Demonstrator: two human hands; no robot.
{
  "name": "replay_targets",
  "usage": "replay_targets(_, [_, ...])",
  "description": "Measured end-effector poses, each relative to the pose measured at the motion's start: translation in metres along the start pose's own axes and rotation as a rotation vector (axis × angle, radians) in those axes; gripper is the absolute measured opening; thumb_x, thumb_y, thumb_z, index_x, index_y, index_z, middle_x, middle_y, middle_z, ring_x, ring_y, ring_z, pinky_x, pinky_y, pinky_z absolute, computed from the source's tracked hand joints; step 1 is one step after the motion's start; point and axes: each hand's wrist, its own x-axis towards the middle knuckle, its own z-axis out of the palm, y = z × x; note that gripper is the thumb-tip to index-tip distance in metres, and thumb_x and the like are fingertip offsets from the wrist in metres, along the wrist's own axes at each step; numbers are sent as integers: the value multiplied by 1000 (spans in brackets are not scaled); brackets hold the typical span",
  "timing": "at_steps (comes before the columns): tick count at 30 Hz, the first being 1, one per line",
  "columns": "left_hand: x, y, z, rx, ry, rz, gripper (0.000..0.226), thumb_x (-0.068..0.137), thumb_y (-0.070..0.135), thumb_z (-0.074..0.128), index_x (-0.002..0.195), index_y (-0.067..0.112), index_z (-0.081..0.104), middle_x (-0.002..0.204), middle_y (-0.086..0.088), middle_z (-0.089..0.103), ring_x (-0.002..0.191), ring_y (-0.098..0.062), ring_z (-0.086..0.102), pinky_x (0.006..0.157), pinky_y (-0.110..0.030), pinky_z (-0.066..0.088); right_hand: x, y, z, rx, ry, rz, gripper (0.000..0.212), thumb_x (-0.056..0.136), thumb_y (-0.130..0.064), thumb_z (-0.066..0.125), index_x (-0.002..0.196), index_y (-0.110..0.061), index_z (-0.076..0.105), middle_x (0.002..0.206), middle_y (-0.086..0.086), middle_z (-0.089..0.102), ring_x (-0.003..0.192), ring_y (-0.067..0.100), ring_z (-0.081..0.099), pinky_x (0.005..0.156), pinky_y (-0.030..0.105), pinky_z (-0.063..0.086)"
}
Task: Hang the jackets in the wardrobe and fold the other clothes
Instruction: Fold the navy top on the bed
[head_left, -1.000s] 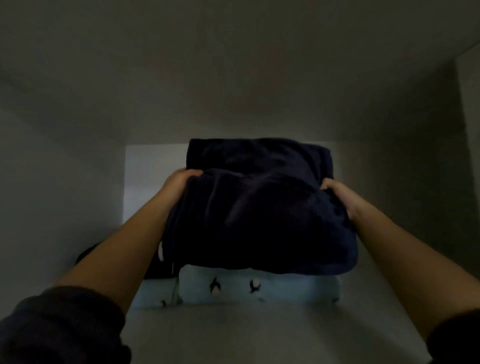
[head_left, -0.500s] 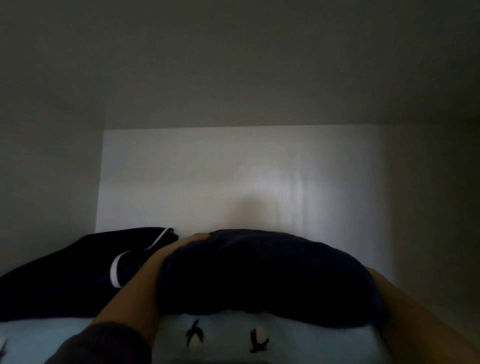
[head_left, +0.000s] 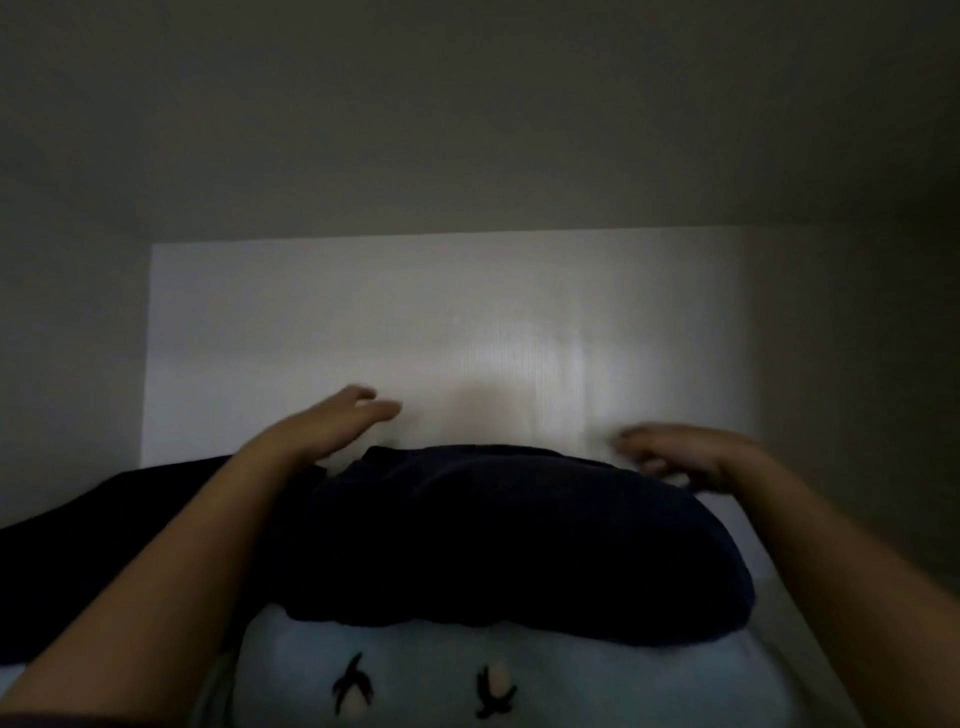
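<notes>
Navy folded garment (head_left: 493, 540) sits atop the pale blue bird-print garment (head_left: 519, 686) on the wardrobe shelf (head_left: 724, 512), its long axis left to right. Left hand (head_left: 332, 426) and right hand (head_left: 691, 454) hover over its far corners, fingers loose, gripping nothing, about equally near.

This is a dim, boxy space. At the back is a flat white back wall (head_left: 363, 322). A bright patch of light (head_left: 519, 364) sits on it, a bit right of the middle, with thin up-and-down lines in it. Above is a plain grey top board (head_left: 467, 104) that slopes toward the back wall. The left side wall (head_left: 67, 338) is grey and dim. The right side wall (head_left: 857, 338) is darker still, most of all near the top corner. A thin strip of pale shelf (head_left: 732, 519) shows low on the right.
</notes>
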Motion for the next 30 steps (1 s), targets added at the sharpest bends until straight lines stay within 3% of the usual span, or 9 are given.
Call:
replay_targets(3, [-19,34,2,260,-83,304,53,91,58,41,138,36,37,145,7,39,128,-9,40,101,-24,30,-8,-46,3,-312,16,-201,54,96,-45,45,145,-28,33,147,-5,36,137,18,33,102,28,26])
replay_targets(6, [-29,34,42,558,-261,421,48,99,38,23,144,27,33,150,5,35,133,-10,36,104,-17,24,-6,-57,46,-580,-110,-340,54,100,-41,32,150,-23,24,158,-4,20,144,12,20,113,24,10])
replay_targets(9, [-19,0,68,693,-451,197,49,103,33,16,151,24,18,159,-3,15,144,-19,19,118,-35,14,11,-36,70,-621,-205,-215,56,100,-47,23,151,-25,19,159,-2,16,145,14,18,119,32,9])
replay_targets(12, [2,-3,60,705,-488,-55,69,84,60,21,147,31,30,154,-1,29,135,-22,37,113,-41,26,21,-34,64,-591,-250,-112,59,97,-54,24,149,-26,26,156,1,26,140,18,31,110,28,21])
replay_targets(17, [33,15,86,768,-290,86,53,97,43,27,147,25,28,154,-7,26,138,-31,30,113,-47,25,43,-46,69,-666,-167,-176,60,98,-52,26,152,-30,15,159,5,16,144,23,21,118,40,14])
replay_targets(20, [31,-5,103,670,-376,-14,54,100,44,25,151,27,15,160,-7,2,145,-34,4,117,-52,6,48,-31,77,-714,-241,-94,61,96,-59,20,151,-36,6,161,3,4,147,22,8,119,40,4])
replay_targets(24, [31,-7,92,707,-502,-173,61,98,54,16,152,27,5,159,-8,5,144,-31,14,115,-44,15,47,-25,85,-689,-283,-116,59,98,-56,18,151,-33,7,161,3,5,147,21,9,118,39,4])
replay_targets(26, [25,-7,95,701,-428,-175,61,98,52,20,151,24,12,158,-11,14,142,-33,21,115,-45,18,43,-22,86,-622,-236,-159,57,100,-53,20,152,-30,12,160,1,10,146,20,14,119,36,6])
replay_targets(30, [-13,-2,101,525,110,36,46,98,44,31,122,10,48,124,-15,57,108,-30,55,91,-38,41,20,-14,82,-495,-39,-281,47,102,-43,29,140,-22,45,149,1,40,132,17,40,106,24,26])
